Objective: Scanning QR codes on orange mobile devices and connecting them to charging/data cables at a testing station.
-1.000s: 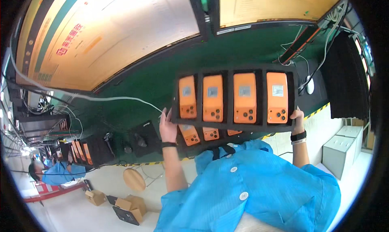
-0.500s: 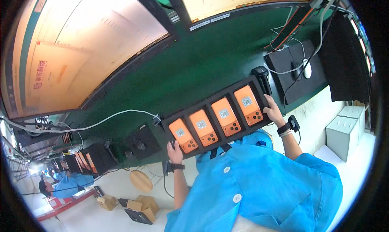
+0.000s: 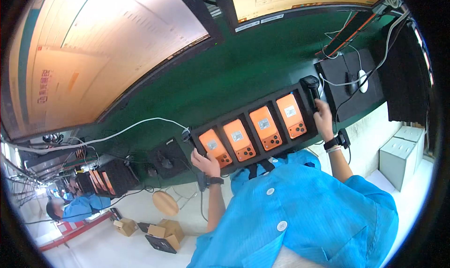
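Observation:
A long black tray (image 3: 240,118) lies at the table's near edge, in front of my blue jacket. Several orange smartphones (image 3: 265,127) sit in its separate slots, backs up, each with a pale label. My left hand (image 3: 206,163) is at the tray's left end, fingers stretched toward the handle of a black barcode scanner (image 3: 186,135) and apart. Beyond the tray's right end stands a second black barcode scanner (image 3: 310,86). My right hand (image 3: 324,120) has its fingers bent at the lower part of that scanner's handle; the fingertips are partly hidden.
Two large monitors (image 3: 213,19) stand along the far side of the green table (image 3: 243,66). At right, a white mouse (image 3: 363,81) and a black one rest on a dark mat. Cables cross the table. A co-worker (image 3: 77,209) and cardboard boxes (image 3: 171,233) are at lower left.
Both hands have let go of the tray's ends. My right hand has moved up to the right scanner, and my left hand has shifted up toward the left scanner.

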